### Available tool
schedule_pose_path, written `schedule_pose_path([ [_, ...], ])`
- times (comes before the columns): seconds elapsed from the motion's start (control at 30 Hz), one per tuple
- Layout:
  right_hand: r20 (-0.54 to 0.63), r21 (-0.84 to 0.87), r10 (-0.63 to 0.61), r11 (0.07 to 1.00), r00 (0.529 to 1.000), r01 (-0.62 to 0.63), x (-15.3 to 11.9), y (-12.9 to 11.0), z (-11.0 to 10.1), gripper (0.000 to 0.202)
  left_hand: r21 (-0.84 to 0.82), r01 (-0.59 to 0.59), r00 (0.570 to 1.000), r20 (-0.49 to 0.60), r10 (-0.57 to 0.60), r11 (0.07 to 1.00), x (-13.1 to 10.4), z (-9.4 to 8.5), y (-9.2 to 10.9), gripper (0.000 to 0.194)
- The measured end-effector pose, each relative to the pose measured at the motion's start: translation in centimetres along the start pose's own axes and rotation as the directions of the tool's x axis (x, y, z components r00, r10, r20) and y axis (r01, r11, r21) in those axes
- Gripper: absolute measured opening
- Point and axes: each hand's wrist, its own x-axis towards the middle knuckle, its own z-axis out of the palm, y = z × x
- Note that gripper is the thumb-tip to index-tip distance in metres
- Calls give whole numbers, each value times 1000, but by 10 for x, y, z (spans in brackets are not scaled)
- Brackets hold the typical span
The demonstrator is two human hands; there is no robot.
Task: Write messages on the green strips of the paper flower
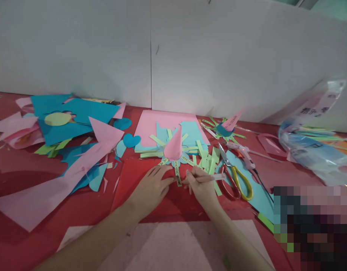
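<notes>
Bag (300, 148): transparent printed plastic, slumped at the right of the frame, its upper end raised toward the wall. Coloured strips (321, 132) show at it; whether they lie inside or behind cannot be told.
Back edge: the wall (105, 56) runs across the upper frame and meets the red table (21, 169) behind the papers.
Front edge: a pale board (162, 244) reaches the bottom of the frame, partly beneath the forearms.
Room, left: a narrow stretch of table, with small scraps on it, shows between the pink offcut (85, 165) and the red sheet (128, 180).
Room, right: tight; scissors (234, 178) with one red and one yellow handle lie just beside the right hand (203, 186), the glue gun (246, 156) beyond them.
Craft position: centre of the frame, at the far edge of the red sheet, in front of stacked pink and blue paper.
Craft condition: a pink cone (173, 145) stands upright, tip slightly right, on a scalloped light-blue base (176, 162); green strips radiate outward, the front ones bearing dark marks.
Left hand (152, 184): fingers curved, tips at the front strip (177, 174); whether they pinch it cannot be told.
Right hand: closed around a pen (218, 177), writing end near that strip's outer end.
Second craft (229, 124): similar, upper right, cone leaning right.
</notes>
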Motion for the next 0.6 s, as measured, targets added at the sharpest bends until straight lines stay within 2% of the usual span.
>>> schedule_pose_path([
  [0.33, 12, 0, 38, 999, 999, -38, 0, -2, 0, 33, -10, -8, 1000, -21, 8, 1000, 0, 0, 0, 32],
  [0.6, -45, 27, 40, 999, 998, -39, 0, 0, 1, 33, -5, -8, 1000, -5, 8, 1000, 0, -1, 1, 32],
])
